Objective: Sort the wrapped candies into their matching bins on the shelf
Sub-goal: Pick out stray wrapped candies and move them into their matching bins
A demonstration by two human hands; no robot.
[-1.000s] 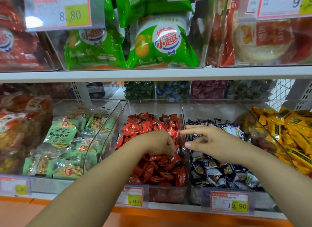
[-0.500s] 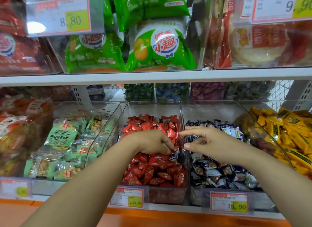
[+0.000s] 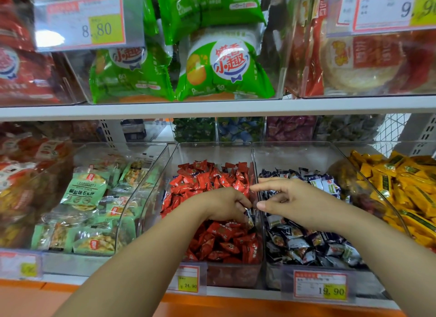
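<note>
A clear bin (image 3: 213,151) on the lower shelf is heaped with red wrapped candies (image 3: 219,241). To its right stands another clear bin (image 3: 299,153) of dark blue wrapped candies (image 3: 304,243). My left hand (image 3: 224,207) hovers over the red pile, fingers curled, and pinches a dark blue wrapped candy (image 3: 249,216) near the divider between the two bins. My right hand (image 3: 292,202) is over the blue bin, forefinger and thumb stretched toward the left hand, holding nothing.
A bin of green snack packets (image 3: 87,194) stands to the left and yellow wrapped candies (image 3: 401,186) fill the bin on the right. Small bins of green, blue and purple candies sit at the back. An upper shelf (image 3: 212,107) overhangs. Price tags (image 3: 320,285) line the front edge.
My left hand has lifted off the red pile with a dark blue candy in its fingertips and shifted right toward the divider. My right hand has barely moved.
</note>
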